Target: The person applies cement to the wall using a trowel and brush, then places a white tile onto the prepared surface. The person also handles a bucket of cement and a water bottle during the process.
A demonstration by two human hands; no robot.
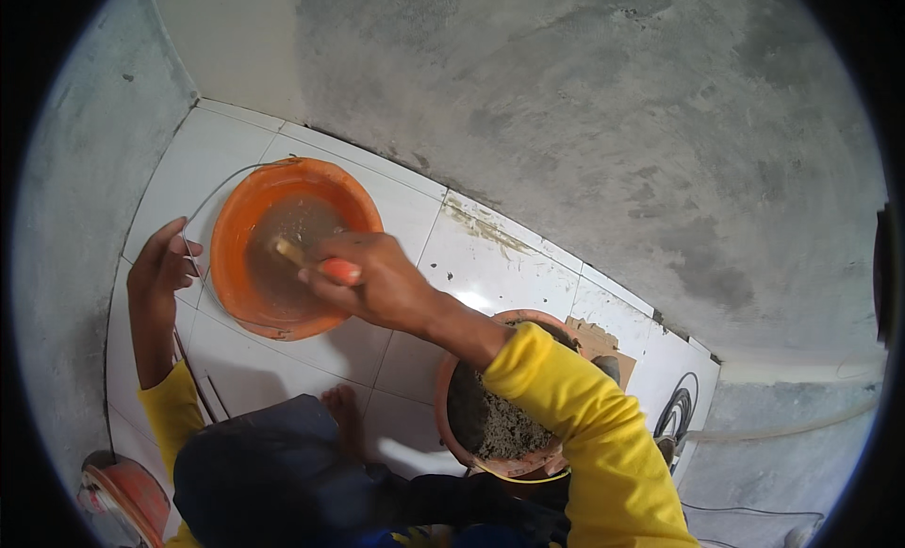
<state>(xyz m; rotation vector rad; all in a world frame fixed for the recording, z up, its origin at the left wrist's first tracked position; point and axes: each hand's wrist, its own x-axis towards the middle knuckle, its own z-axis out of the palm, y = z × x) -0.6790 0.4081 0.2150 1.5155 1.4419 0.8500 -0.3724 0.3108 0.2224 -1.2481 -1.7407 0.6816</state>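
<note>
An orange bucket (226, 241) with cloudy grey-brown water (306, 223) in it stands on the tiled floor, left of the middle. My left hand (162, 260) is at its left side, fingers closed around the thin wire handle (209, 194), which is swung out to the left. Over the water, my right hand (382, 279) grips a tool with a red handle end (340, 271). A pale yellowish part (289, 253) sticks out past my fingers toward the water. The kind of tool cannot be made out, as my hand hides most of it.
Under my right forearm stands a second bucket (443, 397) of grey mortar (509, 421), beside a cardboard piece (617, 355). A grey plastered wall (584, 124) runs behind. A coiled black cable (676, 411) lies right, a reddish container (132, 496) lower left. My bare foot (344, 416) is near the bucket.
</note>
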